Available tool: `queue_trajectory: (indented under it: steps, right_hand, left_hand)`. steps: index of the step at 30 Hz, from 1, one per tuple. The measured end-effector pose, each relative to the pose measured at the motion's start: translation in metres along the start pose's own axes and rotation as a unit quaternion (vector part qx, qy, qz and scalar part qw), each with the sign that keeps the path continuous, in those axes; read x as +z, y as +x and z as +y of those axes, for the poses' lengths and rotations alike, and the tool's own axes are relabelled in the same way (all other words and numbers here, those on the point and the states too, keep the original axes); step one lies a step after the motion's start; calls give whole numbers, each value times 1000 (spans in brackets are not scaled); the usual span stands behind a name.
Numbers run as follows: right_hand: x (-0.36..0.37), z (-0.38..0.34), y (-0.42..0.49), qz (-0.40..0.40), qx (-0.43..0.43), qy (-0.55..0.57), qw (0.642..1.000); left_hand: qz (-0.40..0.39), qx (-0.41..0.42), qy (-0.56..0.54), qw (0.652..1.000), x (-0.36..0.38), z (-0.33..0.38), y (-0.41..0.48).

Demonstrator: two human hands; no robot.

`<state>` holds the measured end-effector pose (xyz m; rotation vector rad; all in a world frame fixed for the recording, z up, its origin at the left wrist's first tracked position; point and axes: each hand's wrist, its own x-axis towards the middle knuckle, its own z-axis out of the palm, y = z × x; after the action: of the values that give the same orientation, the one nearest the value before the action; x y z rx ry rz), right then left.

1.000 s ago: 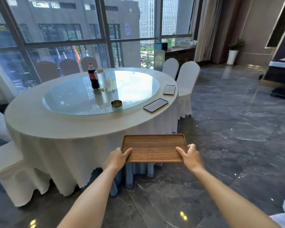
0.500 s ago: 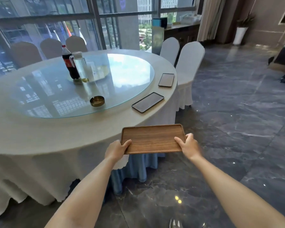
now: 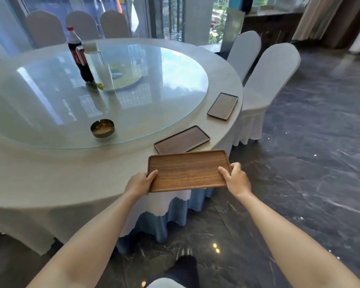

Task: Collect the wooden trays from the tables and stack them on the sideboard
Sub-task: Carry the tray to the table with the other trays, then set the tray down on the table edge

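Observation:
I hold a brown wooden tray (image 3: pixel 187 170) level in front of me, over the near edge of the round table (image 3: pixel 50 173). My left hand (image 3: pixel 140 182) grips its left short end and my right hand (image 3: pixel 235 178) grips its right short end, thumbs on top. Two more wooden trays lie flat on the tablecloth: a near tray (image 3: pixel 182 140) just beyond the held one, and a far tray (image 3: pixel 222 106) further along the rim to the right.
A glass turntable (image 3: pixel 154 100) covers the table's middle, carrying a cola bottle (image 3: pixel 79 56), a clear water bottle (image 3: pixel 97 65) and a brass ashtray (image 3: pixel 102 128). White-covered chairs (image 3: pixel 266 80) stand at the table's right. Dark marble floor (image 3: pixel 310 163) spreads to the right; a dark sideboard (image 3: pixel 274 28) stands by the window.
I have walked closer to the table, which now fills more of the view. The held tray has come right up to the near tray on the table. My grip is unchanged.

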<state>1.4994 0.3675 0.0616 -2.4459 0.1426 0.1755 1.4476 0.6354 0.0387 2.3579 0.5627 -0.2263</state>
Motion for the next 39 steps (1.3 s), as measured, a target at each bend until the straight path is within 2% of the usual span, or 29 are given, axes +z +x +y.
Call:
queue_trajectory:
  steps: [8, 16, 22, 31, 35, 39]
  right_hand:
    - [30, -13, 137, -60, -14, -52, 997]
    - [54, -44, 244, -118, -71, -200, 970]
    - [72, -50, 285, -148, -95, -257, 950]
    - [80, -48, 318, -168, -159, -361, 904]
    - [82, -44, 325, -191, -185, -396, 879]
    - [83, -43, 331, -202, -207, -401, 869]
  left_hand:
    - [-9, -31, -14, 999, 23, 2, 109]
    - [-24, -102, -64, 992, 45, -3, 166]
    - [-19, -117, -75, 990, 49, 1, 186]
    - [-36, -126, 16, 991, 51, 10, 197]
    - [-39, -131, 26, 990, 53, 12, 197]
    - [-37, -140, 36, 989, 53, 12, 196]
